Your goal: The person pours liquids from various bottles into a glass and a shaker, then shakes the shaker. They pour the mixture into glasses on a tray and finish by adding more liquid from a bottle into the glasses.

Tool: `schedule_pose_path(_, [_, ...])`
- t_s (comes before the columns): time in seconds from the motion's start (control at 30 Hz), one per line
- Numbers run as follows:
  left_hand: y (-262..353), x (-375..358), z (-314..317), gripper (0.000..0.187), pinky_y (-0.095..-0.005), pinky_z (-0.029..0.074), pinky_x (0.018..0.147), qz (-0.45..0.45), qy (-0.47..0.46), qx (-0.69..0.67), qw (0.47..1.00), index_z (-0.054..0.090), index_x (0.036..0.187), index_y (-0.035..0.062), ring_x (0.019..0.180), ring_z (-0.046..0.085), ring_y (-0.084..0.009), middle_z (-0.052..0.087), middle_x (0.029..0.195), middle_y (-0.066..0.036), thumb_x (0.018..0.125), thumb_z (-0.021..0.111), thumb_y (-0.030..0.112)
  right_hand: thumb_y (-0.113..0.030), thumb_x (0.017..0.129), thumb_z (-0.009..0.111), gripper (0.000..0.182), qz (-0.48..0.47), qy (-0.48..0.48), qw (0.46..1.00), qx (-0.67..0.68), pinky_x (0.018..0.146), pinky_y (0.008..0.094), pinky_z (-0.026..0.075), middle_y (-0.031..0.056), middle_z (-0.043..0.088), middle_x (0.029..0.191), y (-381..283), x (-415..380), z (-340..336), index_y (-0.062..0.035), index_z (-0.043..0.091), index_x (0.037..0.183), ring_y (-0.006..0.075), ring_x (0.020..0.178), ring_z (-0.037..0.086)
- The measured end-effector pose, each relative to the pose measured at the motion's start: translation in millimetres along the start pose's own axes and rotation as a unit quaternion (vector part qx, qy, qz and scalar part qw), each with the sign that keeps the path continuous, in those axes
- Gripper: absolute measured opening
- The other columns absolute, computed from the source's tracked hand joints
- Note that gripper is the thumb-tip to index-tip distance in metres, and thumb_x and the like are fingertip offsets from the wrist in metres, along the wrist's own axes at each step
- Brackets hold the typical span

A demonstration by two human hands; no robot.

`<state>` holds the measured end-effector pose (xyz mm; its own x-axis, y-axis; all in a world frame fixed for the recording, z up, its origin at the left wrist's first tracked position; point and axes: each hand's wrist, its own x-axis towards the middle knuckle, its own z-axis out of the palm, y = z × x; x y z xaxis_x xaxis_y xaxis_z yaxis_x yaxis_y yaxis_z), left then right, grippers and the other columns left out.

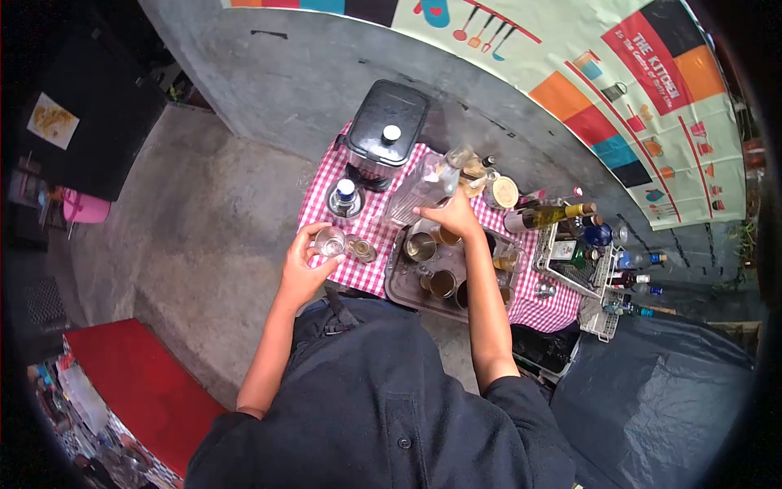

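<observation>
Pinched between the thumb and fingers of my left hand (305,265) is a small clear drinking glass (330,241), seen from above. Beside it on the checked cloth stands a small glass jar (361,248). My right hand (454,214) is closed on a large clear glass jug (419,189), its thumb against the near side and its other fingers mostly hidden. Below my right hand a brown tray (399,281) carries several mugs, one of them a dark-filled mug (442,284). My right forearm covers part of the tray.
A black-lidded container (393,114) and a white-capped bottle (346,196) stand at the table's left. Past the tray, a wine bottle (542,217) leans near a white wire rack (570,275) with several bottles. A grey wall (309,73) rises behind; a red surface (138,391) lies lower left.
</observation>
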<state>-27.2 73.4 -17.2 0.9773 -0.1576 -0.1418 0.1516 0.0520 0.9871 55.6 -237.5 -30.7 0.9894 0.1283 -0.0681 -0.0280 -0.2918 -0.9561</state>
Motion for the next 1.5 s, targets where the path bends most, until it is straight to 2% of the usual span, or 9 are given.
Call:
schedule_pose_path(0.27, [33.8, 14.1, 41.5, 0.054, -0.0307, 0.044, 0.099, 0.043, -0.065, -0.009, 0.997, 0.050, 0.126, 0.0026, 0.112, 0.055, -0.0149, 0.056, 0.117, -0.006, 0.077, 0.070, -0.005, -0.013, 0.062, 0.087, 0.058, -0.101, 0.135, 0.985, -0.047, 0.088, 0.0335, 0.051, 0.0091, 0.067, 0.105, -76.4, -28.8, -63.4, 0.0008, 0.060, 0.112, 0.0174, 0.095, 0.063])
schedule_pose_path(0.53, [65.0, 27.2, 107.7, 0.056, -0.0298, 0.045, 0.098, 0.087, -0.143, -0.056, 0.984, 0.050, 0.125, 0.0024, 0.112, 0.055, -0.0136, 0.057, 0.116, -0.005, 0.074, 0.073, -0.005, -0.015, 0.060, 0.085, 0.067, -0.241, 0.162, 0.935, 0.202, 0.092, 0.0350, 0.050, 0.0104, 0.065, 0.110, -97.8, -57.8, -111.2, 0.0014, 0.056, 0.118, 0.0197, 0.102, 0.063])
schedule_pose_path(0.7, [83.2, 29.7, 150.5, 0.057, -0.0299, 0.043, 0.101, 0.131, -0.181, -0.065, 0.973, 0.049, 0.125, 0.0019, 0.113, 0.055, -0.0142, 0.056, 0.117, -0.006, 0.075, 0.074, -0.004, -0.011, 0.065, 0.076, 0.070, -0.319, 0.128, 0.912, 0.224, 0.095, 0.0475, 0.051, 0.0241, 0.061, 0.115, -129.4, -85.7, -143.0, 0.0072, 0.045, 0.125, 0.0376, 0.112, 0.062])
schedule_pose_path(0.8, [92.3, 29.2, 173.1, 0.057, -0.0298, 0.042, 0.101, 0.144, -0.192, -0.072, 0.968, 0.049, 0.125, 0.0009, 0.114, 0.054, -0.0143, 0.056, 0.118, -0.006, 0.074, 0.074, -0.004, -0.020, 0.066, 0.076, 0.077, -0.277, 0.075, 0.933, 0.218, 0.101, 0.0606, 0.043, 0.0200, 0.050, 0.125, -129.1, -100.2, -168.5, -0.0001, 0.041, 0.132, 0.0392, 0.119, 0.053])
schedule_pose_path(0.87, [97.7, 28.6, 187.5, 0.057, -0.0295, 0.043, 0.101, 0.148, -0.194, -0.075, 0.967, 0.049, 0.125, 0.0004, 0.114, 0.054, -0.0143, 0.056, 0.117, -0.007, 0.074, 0.075, -0.004, -0.021, 0.066, 0.077, 0.075, -0.285, 0.106, 0.928, 0.215, 0.098, 0.0565, 0.047, 0.0242, 0.053, 0.124, -135.5, -109.4, -174.3, 0.0012, 0.042, 0.129, 0.0397, 0.115, 0.057])
schedule_pose_path(0.97, [106.0, 23.9, 205.6, 0.056, -0.0308, 0.045, 0.099, 0.160, -0.188, -0.075, 0.966, 0.050, 0.125, 0.0002, 0.112, 0.056, -0.0160, 0.057, 0.117, -0.007, 0.074, 0.073, -0.005, -0.018, 0.060, 0.079, 0.079, -0.262, 0.132, 0.942, 0.165, 0.097, 0.0385, 0.049, 0.0165, 0.061, 0.117, -123.1, -119.5, -193.5, 0.0056, 0.046, 0.127, 0.0243, 0.106, 0.063])
schedule_pose_path(1.07, [112.6, 22.1, 220.6, 0.057, -0.0308, 0.045, 0.099, 0.161, -0.203, -0.072, 0.963, 0.050, 0.125, 0.0004, 0.112, 0.056, -0.0160, 0.056, 0.117, -0.007, 0.073, 0.073, -0.005, -0.020, 0.060, 0.081, 0.079, -0.256, 0.143, 0.956, 0.028, 0.096, 0.0356, 0.048, 0.0135, 0.060, 0.118, -129.8, -134.6, -205.6, 0.0049, 0.046, 0.127, 0.0215, 0.107, 0.060])
schedule_pose_path(1.33, [120.6, 21.7, 248.1, 0.058, -0.0291, 0.042, 0.100, 0.171, -0.211, -0.060, 0.961, 0.049, 0.126, -0.0007, 0.111, 0.055, -0.0148, 0.056, 0.118, -0.008, 0.074, 0.075, -0.004, -0.024, 0.059, 0.083, 0.076, -0.236, 0.099, 0.907, -0.334, 0.092, 0.0374, 0.050, 0.0165, 0.063, 0.116, -147.5, -163.1, -232.6, -0.0045, 0.052, 0.126, 0.0327, 0.107, 0.063])
schedule_pose_path(1.5, [124.6, 18.8, 254.1, 0.055, -0.0288, 0.043, 0.097, 0.206, -0.200, -0.030, 0.957, 0.053, 0.121, -0.0006, 0.109, 0.055, -0.0141, 0.056, 0.115, -0.006, 0.071, 0.076, -0.006, -0.018, 0.058, 0.081, 0.074, -0.240, 0.040, 0.891, -0.384, 0.094, 0.0384, 0.050, 0.0141, 0.063, 0.120, -146.5, -167.7, -239.6, -0.0049, 0.052, 0.125, 0.0313, 0.109, 0.062])
